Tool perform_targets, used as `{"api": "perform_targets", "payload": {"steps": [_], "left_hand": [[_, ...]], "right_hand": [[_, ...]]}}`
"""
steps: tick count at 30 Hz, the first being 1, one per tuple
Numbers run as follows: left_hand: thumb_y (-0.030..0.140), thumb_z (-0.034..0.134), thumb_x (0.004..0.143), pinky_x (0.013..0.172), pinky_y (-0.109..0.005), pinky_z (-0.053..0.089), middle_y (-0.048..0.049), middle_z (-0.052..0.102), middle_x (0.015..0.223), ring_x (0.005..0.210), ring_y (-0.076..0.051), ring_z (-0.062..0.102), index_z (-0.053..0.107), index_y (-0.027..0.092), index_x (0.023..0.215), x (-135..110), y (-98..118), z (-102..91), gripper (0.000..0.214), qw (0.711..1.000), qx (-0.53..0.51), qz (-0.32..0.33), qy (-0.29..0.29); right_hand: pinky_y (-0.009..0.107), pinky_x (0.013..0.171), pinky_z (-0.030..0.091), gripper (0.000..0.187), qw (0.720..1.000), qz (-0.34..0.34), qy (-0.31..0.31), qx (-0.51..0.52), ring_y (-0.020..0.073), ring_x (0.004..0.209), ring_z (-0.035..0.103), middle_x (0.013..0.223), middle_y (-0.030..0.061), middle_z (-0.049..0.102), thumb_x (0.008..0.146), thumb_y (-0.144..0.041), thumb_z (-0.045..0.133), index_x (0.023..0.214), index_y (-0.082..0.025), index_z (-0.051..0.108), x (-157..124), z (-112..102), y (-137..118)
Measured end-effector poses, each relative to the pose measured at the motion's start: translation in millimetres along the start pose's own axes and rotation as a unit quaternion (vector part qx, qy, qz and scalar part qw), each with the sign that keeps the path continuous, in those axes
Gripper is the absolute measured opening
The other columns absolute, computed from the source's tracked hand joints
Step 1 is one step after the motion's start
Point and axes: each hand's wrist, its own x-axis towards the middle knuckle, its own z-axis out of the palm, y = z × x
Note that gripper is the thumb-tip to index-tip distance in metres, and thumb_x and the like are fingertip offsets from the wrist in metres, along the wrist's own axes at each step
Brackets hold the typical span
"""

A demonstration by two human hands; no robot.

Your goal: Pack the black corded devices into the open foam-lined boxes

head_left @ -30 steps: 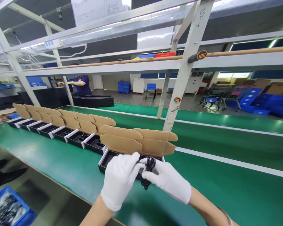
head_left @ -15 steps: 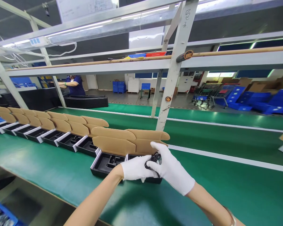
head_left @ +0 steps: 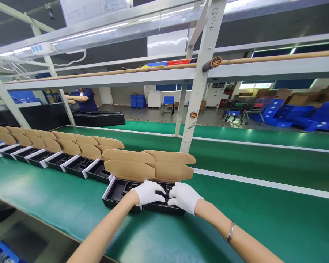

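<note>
The white-gloved left hand [head_left: 148, 192] and right hand [head_left: 184, 197] rest side by side, fingers curled downward, inside a black moulded plastic tray [head_left: 117, 193]. Whether they grasp anything there, I cannot tell. The tray sits in an open white-edged carton with raised kraft-cardboard flaps [head_left: 148, 166], on a green bench mat [head_left: 224, 233]. Open mat lies to its right; a matching carton [head_left: 97, 171] stands just beside its left end.

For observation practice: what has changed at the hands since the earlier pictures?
The gloved left hand and right hand moved down from holding a coiled black cable above the box into its black tray; the cable no longer shows. The cardboard lid and the row of boxes stayed put.
</note>
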Motion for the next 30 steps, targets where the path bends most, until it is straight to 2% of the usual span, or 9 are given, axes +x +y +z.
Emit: {"api": "perform_targets", "payload": {"steps": [4, 8, 10, 14, 18, 20, 22, 26, 30], "left_hand": [[0.057, 0.047, 0.091, 0.092, -0.049, 0.047, -0.0092, 0.071, 0.095, 0.090, -0.028, 0.064, 0.074, 0.021, 0.096, -13, -5, 23.4, 0.045, 0.990, 0.123, 0.052, 0.039], [0.063, 0.053, 0.087, 0.087, -0.049, 0.049, -0.0096, 0.070, 0.086, 0.083, -0.028, 0.064, 0.069, 0.017, 0.102, -23, -6, 46.1, 0.051, 0.974, 0.195, 0.078, 0.090], [0.057, 0.055, 0.089, 0.089, -0.048, 0.049, -0.0087, 0.070, 0.089, 0.087, -0.027, 0.064, 0.067, 0.017, 0.101, -24, -5, 52.2, 0.043, 0.965, 0.215, 0.089, 0.121], [0.052, 0.057, 0.090, 0.105, -0.048, 0.043, -0.0077, 0.067, 0.116, 0.112, -0.026, 0.060, 0.061, 0.022, 0.113, -43, -14, 46.5, 0.038, 0.947, 0.240, 0.117, 0.180], [0.055, 0.060, 0.088, 0.103, -0.050, 0.045, -0.0092, 0.066, 0.122, 0.111, -0.028, 0.061, 0.060, 0.022, 0.121, -90, -50, 35.8, 0.046, 0.897, 0.305, 0.075, 0.312], [0.050, 0.060, 0.090, 0.092, -0.046, 0.051, -0.0086, 0.070, 0.111, 0.100, -0.027, 0.066, 0.065, 0.021, 0.110, -104, -66, 38.6, 0.036, 0.883, 0.318, 0.061, 0.339], [0.046, 0.058, 0.092, 0.084, -0.041, 0.054, -0.0064, 0.071, 0.103, 0.091, -0.024, 0.068, 0.068, 0.021, 0.098, -104, -73, 46.9, 0.028, 0.889, 0.313, 0.071, 0.327], [0.047, 0.058, 0.092, 0.086, -0.037, 0.054, -0.0016, 0.072, 0.095, 0.087, -0.019, 0.067, 0.068, 0.022, 0.089, -72, -65, 60.8, 0.026, 0.898, 0.307, 0.108, 0.295], [0.050, 0.061, 0.089, 0.092, -0.042, 0.052, -0.0046, 0.072, 0.104, 0.097, -0.023, 0.067, 0.070, 0.022, 0.088, -50, -78, 46.5, 0.029, 0.891, 0.323, 0.103, 0.302]], "right_hand": [[0.032, 0.068, 0.046, 0.016, 0.999, -0.023, -0.021, -0.017, 0.0267, 0.081, 0.066, 0.085, 0.0119, 0.071, 0.084, -0.023, 0.064, 0.082, -0.014, 0.077, 12, 5, -4], [0.031, 0.066, 0.048, 0.027, 0.999, -0.054, -0.008, -0.002, 0.0237, 0.081, 0.066, 0.092, 0.0081, 0.070, 0.092, -0.040, 0.057, 0.095, -0.020, 0.075, 4, 12, -8], [0.031, 0.068, 0.050, 0.029, 0.998, -0.060, 0.025, -0.008, 0.0244, 0.082, 0.065, 0.095, 0.0076, 0.070, 0.087, -0.044, 0.064, 0.100, -0.020, 0.072, -6, 26, -13], [0.034, 0.070, 0.053, 0.016, 0.994, -0.028, 0.101, -0.026, 0.0242, 0.079, 0.066, 0.091, 0.0072, 0.071, 0.084, -0.024, 0.065, 0.098, -0.018, 0.069, -40, 69, -2], [0.037, 0.076, 0.055, 0.019, 0.989, 0.025, 0.146, 0.023, 0.0233, 0.084, 0.067, 0.093, 0.0056, 0.070, 0.088, -0.025, 0.055, 0.102, -0.023, 0.068, -84, 87, 63], [0.039, 0.083, 0.054, 0.022, 0.986, 0.078, 0.143, 0.028, 0.0245, 0.092, 0.067, 0.096, 0.0058, 0.071, 0.088, -0.025, 0.053, 0.103, -0.025, 0.070, -97, 77, 106], [0.042, 0.089, 0.051, 0.025, 0.983, 0.138, 0.123, -0.006, 0.0270, 0.099, 0.065, 0.099, 0.0071, 0.072, 0.085, -0.021, 0.055, 0.102, -0.025, 0.072, -94, 60, 146], [0.046, 0.101, 0.042, 0.027, 0.966, 0.219, 0.110, -0.078, 0.0304, 0.107, 0.062, 0.099, 0.0120, 0.073, 0.082, -0.014, 0.059, 0.103, -0.019, 0.075, -43, 26, 203], [0.044, 0.098, 0.046, 0.022, 0.958, 0.250, 0.119, -0.077, 0.0249, 0.103, 0.064, 0.106, 0.0116, 0.071, 0.086, -0.017, 0.065, 0.107, -0.015, 0.071, 26, 9, 238]]}}
